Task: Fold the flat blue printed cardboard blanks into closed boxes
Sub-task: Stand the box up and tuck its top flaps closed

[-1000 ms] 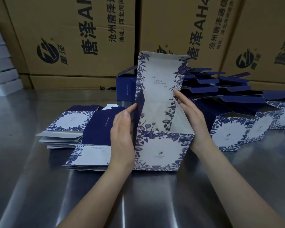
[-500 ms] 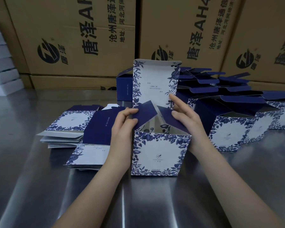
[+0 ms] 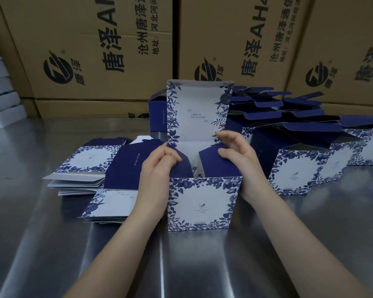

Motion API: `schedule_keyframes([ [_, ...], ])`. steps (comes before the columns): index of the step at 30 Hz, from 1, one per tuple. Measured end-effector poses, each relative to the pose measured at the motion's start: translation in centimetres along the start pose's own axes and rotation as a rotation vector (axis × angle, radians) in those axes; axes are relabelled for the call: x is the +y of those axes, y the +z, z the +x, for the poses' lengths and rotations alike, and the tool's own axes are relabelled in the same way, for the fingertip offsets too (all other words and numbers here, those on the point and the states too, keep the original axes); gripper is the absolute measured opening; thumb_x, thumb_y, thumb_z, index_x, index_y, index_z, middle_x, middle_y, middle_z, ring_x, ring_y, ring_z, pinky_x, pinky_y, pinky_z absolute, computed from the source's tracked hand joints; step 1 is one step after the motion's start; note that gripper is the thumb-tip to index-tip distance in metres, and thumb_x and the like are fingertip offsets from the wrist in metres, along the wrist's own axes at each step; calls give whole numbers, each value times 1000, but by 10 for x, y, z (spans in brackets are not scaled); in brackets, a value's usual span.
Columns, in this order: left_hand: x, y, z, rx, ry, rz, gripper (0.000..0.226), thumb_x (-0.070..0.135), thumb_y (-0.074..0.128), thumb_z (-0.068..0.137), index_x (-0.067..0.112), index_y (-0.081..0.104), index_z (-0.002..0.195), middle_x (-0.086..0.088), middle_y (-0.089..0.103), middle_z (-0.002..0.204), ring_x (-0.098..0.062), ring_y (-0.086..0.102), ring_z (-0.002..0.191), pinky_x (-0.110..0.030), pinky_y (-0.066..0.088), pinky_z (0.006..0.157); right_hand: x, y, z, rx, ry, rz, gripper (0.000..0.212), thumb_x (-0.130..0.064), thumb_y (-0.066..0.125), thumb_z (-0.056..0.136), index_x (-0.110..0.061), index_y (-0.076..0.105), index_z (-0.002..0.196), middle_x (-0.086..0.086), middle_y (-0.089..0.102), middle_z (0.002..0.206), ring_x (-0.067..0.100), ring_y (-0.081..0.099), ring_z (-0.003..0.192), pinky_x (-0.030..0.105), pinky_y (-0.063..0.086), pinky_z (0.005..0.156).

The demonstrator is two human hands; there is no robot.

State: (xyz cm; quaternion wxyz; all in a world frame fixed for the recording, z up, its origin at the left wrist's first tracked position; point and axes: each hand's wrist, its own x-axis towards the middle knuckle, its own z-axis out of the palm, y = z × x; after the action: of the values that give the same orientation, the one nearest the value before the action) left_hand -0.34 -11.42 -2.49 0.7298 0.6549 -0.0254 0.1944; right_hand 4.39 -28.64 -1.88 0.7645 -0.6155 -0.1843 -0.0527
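Closing the box [image 3: 202, 201]: left hand [image 3: 157, 168] pinches 9 o'clock flap [image 3: 182, 168], right hand [image 3: 240, 157] pinches 3 o'clock flap [image 3: 218, 166]; next, lower the lid [image 3: 199, 112].

Packing workshop — stacked shipping cartons [image 3: 84, 50], steel worktable [image 3: 289, 244], piled box blanks [image 3: 82, 181]
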Motion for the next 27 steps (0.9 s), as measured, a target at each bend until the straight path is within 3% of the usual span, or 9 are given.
schedule_keyframes([
  [2, 1, -1, -3, -27, -18, -41, 13, 24, 53, 72, 24, 64, 66, 1, 64, 90, -16, 61, 95, -34, 41, 84, 2, -2, -2, -19, 24, 27, 19, -10, 58, 90, -27, 66, 93, -9, 70, 94, 9, 66, 77, 22, 53, 61],
  [4, 3, -2, -5, -31, -56, -85, 16, 22, 56, 77, 26, 70, 74, -8, 67, 99, -25, 62, 94, -39, 44, 82, 3, -4, -3, -69, 39, 16, 10, -22, 59, 84, -27, 66, 89, -7, 69, 85, 10, 65, 71, 22, 52, 59],
  [8, 4, -4, -7, 27, -95, -139, 27, 11, 55, 88, 27, 76, 94, -6, 69, 119, -29, 67, 105, -36, 52, 78, 6, -5, -4, -151, 65, 18, 21, -24, 59, 81, -25, 66, 101, -5, 69, 93, 14, 65, 78, 25, 54, 64],
  [13, 11, -2, -9, 88, -130, -67, 29, 20, 51, 66, 27, 74, 84, -16, 62, 131, -41, 59, 118, -62, 42, 101, 5, -3, 0, -118, 100, 8, 27, -15, 55, 73, -25, 69, 94, -5, 69, 82, 14, 63, 70, 25, 52, 59],
  [17, 6, -3, -8, 82, -84, -80, 34, 15, 55, 70, 33, 73, 93, -6, 65, 126, -26, 59, 120, -48, 48, 99, 7, 0, -2, -84, 64, 29, 31, -15, 56, 74, -26, 66, 101, -4, 69, 101, 15, 66, 83, 27, 54, 66],
  [19, 4, -4, -8, 49, -19, -122, 47, 2, 56, 83, 39, 66, 110, 13, 62, 126, -1, 56, 120, -26, 52, 93, 8, 1, -4, -53, 7, 44, 42, -16, 59, 76, -33, 60, 114, -10, 62, 124, 13, 62, 109, 27, 53, 78],
  [21, 3, -6, -6, 25, 32, -126, 62, -6, 50, 90, 41, 55, 128, 27, 55, 129, 23, 50, 109, -5, 48, 78, 7, 1, -5, -29, -46, 40, 53, -18, 62, 78, -46, 53, 122, -17, 57, 131, 7, 54, 122, 25, 52, 87],
  [24, 1, -8, -5, 29, 67, -91, 69, -4, 52, 92, 47, 45, 138, 26, 52, 135, 21, 45, 114, -6, 46, 79, 7, 0, -5, -15, -96, -19, 58, -20, 63, 80, -54, 49, 125, -18, 58, 128, 3, 51, 125, 29, 45, 101],
  [27, 0, -9, -4, 50, 97, -80, 65, 0, 54, 93, 50, 52, 133, 25, 58, 129, 10, 51, 119, -22, 45, 95, 8, 0, -5, 9, -124, -50, 45, -18, 61, 86, -47, 58, 119, -21, 64, 117, 3, 54, 122, 21, 46, 97],
])
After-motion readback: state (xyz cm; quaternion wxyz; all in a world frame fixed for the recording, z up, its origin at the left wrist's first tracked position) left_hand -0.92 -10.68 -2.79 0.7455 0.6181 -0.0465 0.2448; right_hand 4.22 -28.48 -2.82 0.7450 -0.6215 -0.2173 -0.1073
